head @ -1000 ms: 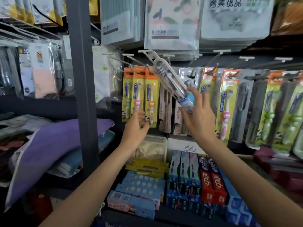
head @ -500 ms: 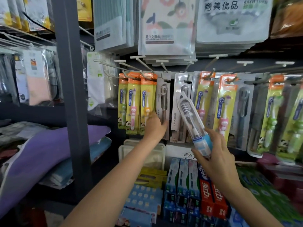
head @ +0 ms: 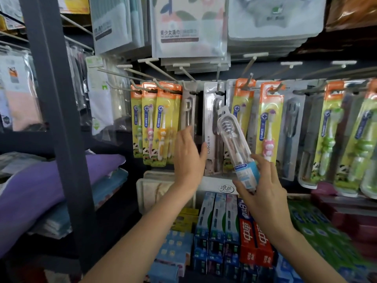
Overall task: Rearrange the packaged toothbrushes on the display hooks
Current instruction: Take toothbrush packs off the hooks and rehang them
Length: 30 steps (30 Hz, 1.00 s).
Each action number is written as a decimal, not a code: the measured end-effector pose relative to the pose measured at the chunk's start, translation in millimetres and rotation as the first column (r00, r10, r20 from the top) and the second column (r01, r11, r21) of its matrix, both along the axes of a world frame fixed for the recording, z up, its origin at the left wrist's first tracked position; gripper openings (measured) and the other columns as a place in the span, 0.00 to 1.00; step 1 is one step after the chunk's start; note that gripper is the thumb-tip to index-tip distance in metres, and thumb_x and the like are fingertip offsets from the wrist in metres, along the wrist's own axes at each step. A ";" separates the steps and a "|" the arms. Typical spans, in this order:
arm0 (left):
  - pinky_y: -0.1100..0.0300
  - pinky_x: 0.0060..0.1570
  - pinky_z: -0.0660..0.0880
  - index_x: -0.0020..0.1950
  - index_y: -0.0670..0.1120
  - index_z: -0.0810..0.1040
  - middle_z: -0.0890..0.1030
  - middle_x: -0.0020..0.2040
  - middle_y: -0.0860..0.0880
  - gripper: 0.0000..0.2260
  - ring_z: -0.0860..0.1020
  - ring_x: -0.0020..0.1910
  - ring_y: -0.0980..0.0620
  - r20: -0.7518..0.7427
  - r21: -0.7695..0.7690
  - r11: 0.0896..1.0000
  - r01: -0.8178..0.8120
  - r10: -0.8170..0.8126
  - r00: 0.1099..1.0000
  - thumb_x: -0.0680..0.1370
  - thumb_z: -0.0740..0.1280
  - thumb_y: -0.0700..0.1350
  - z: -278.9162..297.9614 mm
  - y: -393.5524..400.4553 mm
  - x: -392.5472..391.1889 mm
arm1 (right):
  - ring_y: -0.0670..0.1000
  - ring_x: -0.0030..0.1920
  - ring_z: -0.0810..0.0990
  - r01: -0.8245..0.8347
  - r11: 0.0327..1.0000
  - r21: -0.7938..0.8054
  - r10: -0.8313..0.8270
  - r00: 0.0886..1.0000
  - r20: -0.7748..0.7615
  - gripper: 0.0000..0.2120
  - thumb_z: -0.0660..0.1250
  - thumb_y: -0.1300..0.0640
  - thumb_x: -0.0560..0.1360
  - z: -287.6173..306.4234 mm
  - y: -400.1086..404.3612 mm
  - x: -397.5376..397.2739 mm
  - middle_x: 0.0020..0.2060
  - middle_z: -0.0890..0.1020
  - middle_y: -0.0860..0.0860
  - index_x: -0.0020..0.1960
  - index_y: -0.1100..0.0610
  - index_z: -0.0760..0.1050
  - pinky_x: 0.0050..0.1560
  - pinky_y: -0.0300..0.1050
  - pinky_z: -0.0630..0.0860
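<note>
— Holding what, the right hand (head: 265, 193)?

— A clear toothbrush pack (head: 234, 148), fingers and thumb curled round its blue-labelled lower end. The pack is off the hooks, tilted with its hang tab up and to the left, in front of the hanging grey toothbrush pack (head: 212, 129).

— And the left hand (head: 189, 158)?

— Raised with fingers extended and holding nothing. The fingertips lie at the lower part of the narrow grey pack (head: 188, 111) next to the yellow children's toothbrush packs (head: 157, 123); whether they touch it cannot be told.

— Condition of the display?

— White display hooks (head: 157, 68) project above the row. More yellow and green packs hang to the right. Boxed toothpaste (head: 247, 237) stands upright on the shelf below the hands. A dark shelf upright (head: 59, 119) stands at the left.
</note>
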<state>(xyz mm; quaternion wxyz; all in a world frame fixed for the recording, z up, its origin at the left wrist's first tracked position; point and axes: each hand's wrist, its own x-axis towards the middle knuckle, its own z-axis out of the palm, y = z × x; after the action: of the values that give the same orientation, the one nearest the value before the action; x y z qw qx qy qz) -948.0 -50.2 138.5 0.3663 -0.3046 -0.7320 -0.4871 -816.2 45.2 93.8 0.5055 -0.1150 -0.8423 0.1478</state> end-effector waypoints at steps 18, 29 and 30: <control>0.65 0.38 0.72 0.52 0.43 0.75 0.79 0.45 0.49 0.10 0.78 0.45 0.51 0.559 0.035 0.924 0.380 -0.333 0.759 0.73 0.70 0.42 29.9 14.4 -10.4 | 0.57 0.37 0.78 0.081 0.996 -0.025 -0.078 0.991 0.107 0.27 0.73 0.56 0.70 6.4 8.9 20.4 0.53 0.73 0.54 0.65 0.56 0.66 0.27 0.48 0.73; 0.67 0.25 0.62 0.58 0.42 0.74 0.79 0.54 0.46 0.15 0.72 0.38 0.55 0.175 -0.308 0.950 -0.039 0.097 0.980 0.75 0.69 0.47 59.0 -45.9 -17.2 | 0.59 0.39 0.79 0.117 0.993 -0.007 -0.114 0.978 0.175 0.26 0.69 0.53 0.73 10.7 1.2 11.8 0.57 0.74 0.53 0.66 0.54 0.63 0.30 0.50 0.75; 0.67 0.25 0.62 0.58 0.42 0.74 0.79 0.54 0.45 0.15 0.72 0.40 0.54 0.168 -0.311 0.949 -0.048 0.105 0.980 0.75 0.69 0.47 58.5 -45.7 -16.7 | 0.59 0.39 0.79 0.113 0.994 -0.007 -0.110 0.978 0.175 0.26 0.69 0.52 0.73 10.2 1.4 12.0 0.58 0.74 0.52 0.66 0.53 0.63 0.30 0.50 0.75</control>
<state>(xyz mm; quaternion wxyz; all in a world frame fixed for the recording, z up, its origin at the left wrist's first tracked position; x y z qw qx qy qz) -964.7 -95.9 197.0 0.2648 -0.2829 -0.8402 -0.3794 -804.2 46.6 104.0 0.4363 -0.1789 -0.8742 0.1156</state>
